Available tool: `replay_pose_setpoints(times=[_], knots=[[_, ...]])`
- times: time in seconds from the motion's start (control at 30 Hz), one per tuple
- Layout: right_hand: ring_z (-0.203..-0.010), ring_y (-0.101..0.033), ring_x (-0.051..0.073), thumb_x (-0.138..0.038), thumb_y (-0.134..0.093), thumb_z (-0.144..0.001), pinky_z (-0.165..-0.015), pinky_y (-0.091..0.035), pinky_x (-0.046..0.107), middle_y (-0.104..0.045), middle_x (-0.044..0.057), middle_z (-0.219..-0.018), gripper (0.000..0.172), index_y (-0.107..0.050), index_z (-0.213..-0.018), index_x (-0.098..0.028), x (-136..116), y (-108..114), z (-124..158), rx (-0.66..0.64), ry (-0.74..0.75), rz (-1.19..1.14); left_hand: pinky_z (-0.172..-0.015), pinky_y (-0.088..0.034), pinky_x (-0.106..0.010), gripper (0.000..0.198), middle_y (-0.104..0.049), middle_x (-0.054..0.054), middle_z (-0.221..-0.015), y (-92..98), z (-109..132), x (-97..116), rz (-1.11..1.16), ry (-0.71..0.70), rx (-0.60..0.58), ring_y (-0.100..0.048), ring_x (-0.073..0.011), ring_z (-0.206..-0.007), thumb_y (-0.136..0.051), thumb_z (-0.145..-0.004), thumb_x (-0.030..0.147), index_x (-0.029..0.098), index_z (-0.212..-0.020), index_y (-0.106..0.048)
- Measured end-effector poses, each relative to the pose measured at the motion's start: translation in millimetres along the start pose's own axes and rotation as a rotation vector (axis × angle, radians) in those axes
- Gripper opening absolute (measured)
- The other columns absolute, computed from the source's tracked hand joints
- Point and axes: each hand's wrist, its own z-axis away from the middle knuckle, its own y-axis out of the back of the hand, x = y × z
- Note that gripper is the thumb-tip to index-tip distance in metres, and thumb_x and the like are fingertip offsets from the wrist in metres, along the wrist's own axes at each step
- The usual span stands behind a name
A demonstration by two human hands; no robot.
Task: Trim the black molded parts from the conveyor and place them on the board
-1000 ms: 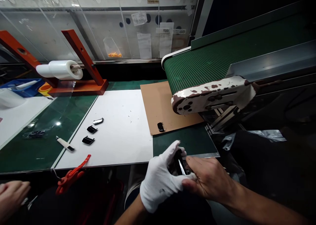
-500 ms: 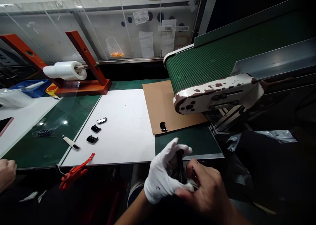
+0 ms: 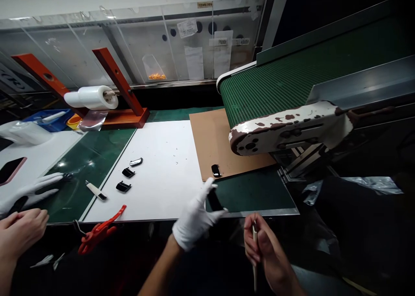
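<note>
The person's left hand [image 3: 194, 220], in a white cotton glove, sits at the front edge of the counter [image 3: 253, 192]; its fingers [image 3: 207, 191] are clenched on a glossy black plastic piece [image 3: 214, 199], which stands tilted just beside the right edge of a white board [image 3: 162, 188], above a green mat. The bare right hand [image 3: 266, 252] is at 4 o'clock from the left hand, below the counter edge; its fingers [image 3: 250, 239] grasp a slim pale tool [image 3: 254, 261], held upright.

At 10 o'clock from the left hand, 3 small pieces lie on the board in a loose column: 1 silver-faced piece [image 3: 136, 162] and 2 black pieces [image 3: 128, 172] [image 3: 123, 186]. A white-handled craft knife [image 3: 96, 190] lies across the board's left edge; red-handled snips [image 3: 100, 231] hang over its front edge. At 12 o'clock, a cardboard sheet [image 3: 223, 144] carries 1 more black piece [image 3: 215, 170] near its front corner; a green conveyor belt [image 3: 275, 88] with a chipped white frame [image 3: 285, 131] reaches over that sheet at 1 o'clock. A roll of plastic film [image 3: 92, 98] sits on an orange stand [image 3: 126, 118] at 10 o'clock; at 9 o'clock, a co-worker's gloved hand [image 3: 35, 190] rests on the mat, with a bare hand [image 3: 21, 231] below it.
</note>
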Motion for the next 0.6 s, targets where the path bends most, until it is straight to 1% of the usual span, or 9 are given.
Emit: replay_pose_setpoints(times=[0.07,0.13,0.17,0.23,0.3,0.4,0.5,0.53,0.6], knots=[[-0.048,-0.03,0.007,-0.068,-0.041,-0.084,-0.048,-0.031,0.022,-0.036,-0.007,-0.06,0.049,-0.05,-0.091,-0.021,19.2,4.0,2.3,0.069,-0.189,-0.293,-0.106,-0.039,-0.047,0.071,-0.058,-0.014,-0.129,22.7,-17.0,-34.8,-0.194,0.065,0.011,-0.055,-0.0309,-0.119,-0.071,-0.072,0.029,0.019,-0.136,-0.042],[-0.05,-0.039,0.009,-0.066,-0.049,-0.082,-0.051,-0.036,0.024,-0.044,-0.005,-0.06,0.049,-0.055,-0.092,-0.019,38.2,8.1,4.9,0.116,-0.303,-0.452,-0.099,-0.042,-0.054,0.066,-0.062,-0.018,-0.121,45.6,-29.3,-65.1,-0.28,0.111,-0.011,-0.058,-0.0366,-0.112,-0.072,-0.068,0.026,0.015,-0.129,-0.05],[-0.051,-0.042,0.009,-0.066,-0.054,-0.079,-0.052,-0.037,0.025,-0.047,-0.004,-0.059,0.049,-0.057,-0.091,-0.018,46.7,10.2,6.2,0.117,-0.343,-0.502,-0.098,-0.043,-0.054,0.063,-0.063,-0.017,-0.12,55.5,-33.0,-76.2,-0.312,0.118,-0.028,-0.058,-0.0373,-0.111,-0.072,-0.067,0.026,0.015,-0.126,-0.053],[-0.05,-0.045,0.01,-0.063,-0.063,-0.074,-0.051,-0.038,0.025,-0.05,-0.003,-0.055,0.049,-0.061,-0.085,-0.016,59.6,13.7,8.4,0.103,-0.406,-0.566,-0.097,-0.044,-0.051,0.06,-0.062,-0.015,-0.121,69.3,-36.5,-88.2,-0.362,0.112,-0.068,-0.058,-0.0359,-0.112,-0.072,-0.067,0.027,0.016,-0.123,-0.054],[-0.047,-0.047,0.009,-0.06,-0.07,-0.069,-0.049,-0.038,0.024,-0.051,-0.002,-0.053,0.048,-0.063,-0.079,-0.014,65.5,15.7,9.0,0.109,-0.442,-0.589,-0.099,-0.043,-0.049,0.068,-0.056,-0.016,-0.129,72.2,-39.6,-87.0,-0.397,0.098,-0.091,-0.054,-0.0358,-0.117,-0.074,-0.066,0.031,0.016,-0.128,-0.049],[-0.043,-0.046,0.007,-0.055,-0.076,-0.066,-0.045,-0.037,0.022,-0.055,-0.003,-0.055,0.047,-0.065,-0.087,-0.015,62.1,15.7,6.0,0.155,-0.426,-0.546,-0.106,-0.035,-0.05,0.087,-0.04,-0.019,-0.143,53.5,-55.0,-68.8,-0.435,0.061,-0.086,-0.04,-0.0373,-0.13,-0.074,-0.068,0.041,0.014,-0.14,-0.033],[-0.04,-0.043,0.006,-0.053,-0.075,-0.069,-0.041,-0.035,0.02,-0.058,-0.003,-0.06,0.048,-0.063,-0.1,-0.019,52.7,15.5,0.3,0.172,-0.313,-0.438,-0.111,-0.029,-0.045,0.092,-0.036,-0.014,-0.146,16.2,-86.2,-47.2,-0.441,-0.018,-0.127,-0.027,-0.0335,-0.138,-0.074,-0.069,0.046,0.018,-0.143,-0.027],[-0.04,-0.044,0.006,-0.053,-0.073,-0.07,-0.042,-0.036,0.021,-0.059,-0.003,-0.063,0.047,-0.063,-0.101,-0.019,49.9,16.3,-1.4,0.17,-0.267,-0.394,-0.111,-0.028,-0.047,0.088,-0.037,-0.014,-0.145,3.6,-97.6,-41.8,-0.442,-0.039,-0.15,-0.027,-0.0333,-0.138,-0.074,-0.07,0.045,0.018,-0.142,-0.029],[-0.044,-0.047,0.006,-0.054,-0.07,-0.073,-0.045,-0.038,0.021,-0.061,-0.001,-0.066,0.042,-0.064,-0.095,-0.018,46.4,19.8,-3.9,0.177,-0.188,-0.294,-0.108,-0.029,-0.054,0.071,-0.041,-0.013,-0.142,-16.7,-117.3,-35.2,-0.447,-0.054,-0.183,-0.031,-0.0337,-0.135,-0.068,-0.079,0.042,0.019,-0.138,-0.037]])
